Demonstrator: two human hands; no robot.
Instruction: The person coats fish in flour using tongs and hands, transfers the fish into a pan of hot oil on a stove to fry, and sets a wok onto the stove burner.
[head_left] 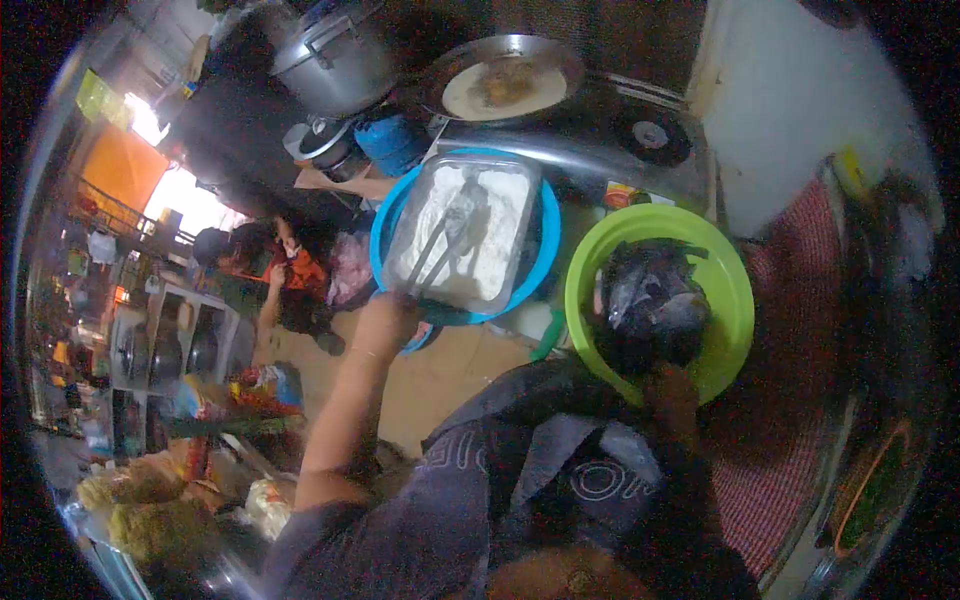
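My left hand (388,318) is closed round the near end of a pair of tongs (437,248). The tongs' far ends reach over white powder that looks like flour (500,215), inside a clear plastic tub (528,215). That tub rests on a blue basin (550,240). On the right, my right hand (670,388) is at the near rim of a lime-green basin (735,270), against a black plastic bag (655,305) lying in it. Shadow and the bag hide its fingers, so its grip cannot be made out.
Behind the tub, a wide pan (460,97) holding pale liquid with something brown in it sits on a stove (590,140). A large metal pot (335,65) and a blue container (390,143) stand at the back left. Another person (285,265) is at the left.
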